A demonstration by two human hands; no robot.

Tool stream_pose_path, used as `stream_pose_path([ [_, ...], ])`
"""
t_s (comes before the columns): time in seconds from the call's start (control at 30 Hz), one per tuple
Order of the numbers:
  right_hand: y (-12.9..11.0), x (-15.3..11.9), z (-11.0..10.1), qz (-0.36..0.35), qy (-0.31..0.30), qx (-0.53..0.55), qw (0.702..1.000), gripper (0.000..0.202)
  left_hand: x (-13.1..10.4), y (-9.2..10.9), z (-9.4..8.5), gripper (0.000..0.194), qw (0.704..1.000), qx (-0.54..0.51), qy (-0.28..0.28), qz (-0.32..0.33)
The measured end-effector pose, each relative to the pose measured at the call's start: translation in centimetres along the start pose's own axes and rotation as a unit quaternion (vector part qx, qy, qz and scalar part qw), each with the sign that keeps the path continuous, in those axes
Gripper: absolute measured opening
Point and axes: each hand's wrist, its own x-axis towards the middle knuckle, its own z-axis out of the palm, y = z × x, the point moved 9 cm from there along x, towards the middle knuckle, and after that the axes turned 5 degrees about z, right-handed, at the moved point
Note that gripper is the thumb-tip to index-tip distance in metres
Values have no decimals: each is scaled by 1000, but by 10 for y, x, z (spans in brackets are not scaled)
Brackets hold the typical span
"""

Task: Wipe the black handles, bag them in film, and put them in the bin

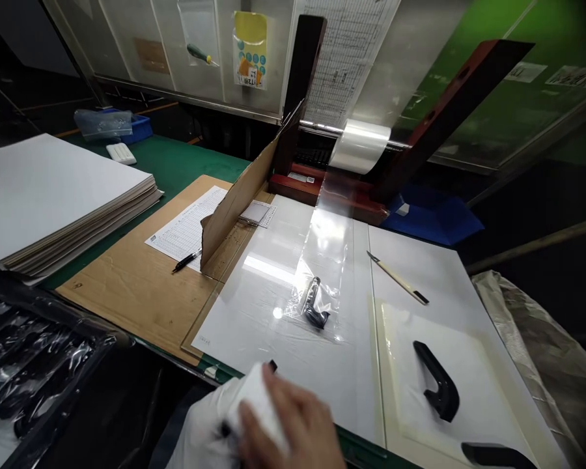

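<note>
Presently, what looks like a white cloth point(254, 397) is held in the right hand point(297, 420), nearer the wearer than the bagged handle point(312, 307), the left hand's state being indiscernible; a light, even hold is judged best, clear of the knife point(397, 279) right of that handle.

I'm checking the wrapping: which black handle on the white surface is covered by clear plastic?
The central handle, at the near end of the film; the right-hand handle and the bottom-edge handle look uncovered.
</note>
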Motion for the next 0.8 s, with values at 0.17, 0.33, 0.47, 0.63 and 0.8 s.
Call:
stream_pose_path([
  [0.17, 0, -2, 16, -47, -32, 31, 998, 44, -35, -26, 5, 40, 998, -26, -44, -34],
  [0.33, 2, -1, 21, -50, -42, 26, 998, 48, -50, -41, 10, 38, 997, -30, -27, -68],
  [0.47, -3, -2, 20, -57, -44, 34, 997, 41, -56, -50, 14, 34, 994, -48, -17, -94],
  [0.63, -2, 1, 18, -85, -31, 26, 996, 34, -54, -49, 17, 38, 995, -49, -2, -87],
  [0.8, 1, 3, 18, -93, -27, 31, 995, 37, -53, -47, 14, 39, 997, -41, 8, -66],
])
